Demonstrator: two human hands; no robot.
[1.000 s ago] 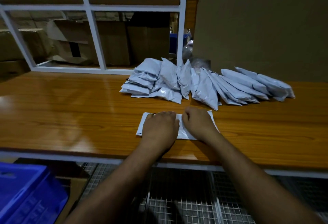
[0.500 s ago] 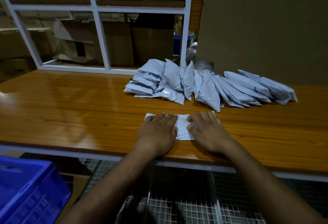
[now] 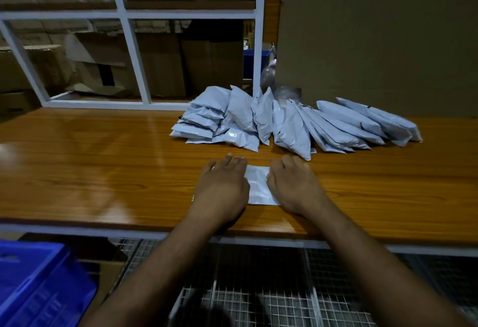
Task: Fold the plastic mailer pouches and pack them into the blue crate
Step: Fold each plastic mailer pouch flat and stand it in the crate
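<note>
Wooden table (image 3: 103, 171): one flat pouch (image 3: 258, 184) under two hands.

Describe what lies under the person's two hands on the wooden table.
A white mailer pouch lies flat under the left hand and right hand. Only its middle strip shows; both ends are covered.

This is a warehouse or packing room. Flattened and open cardboard boxes (image 3: 155, 65) fill a white metal rack (image 3: 134, 57) behind a wood-grain worktop (image 3: 90, 171). A pile of grey plastic mailer pouches (image 3: 292, 122) lies on the worktop, wire-mesh shelving (image 3: 258, 298) runs beneath it, and a blue crate (image 3: 38, 288) stands at lower left.
</note>
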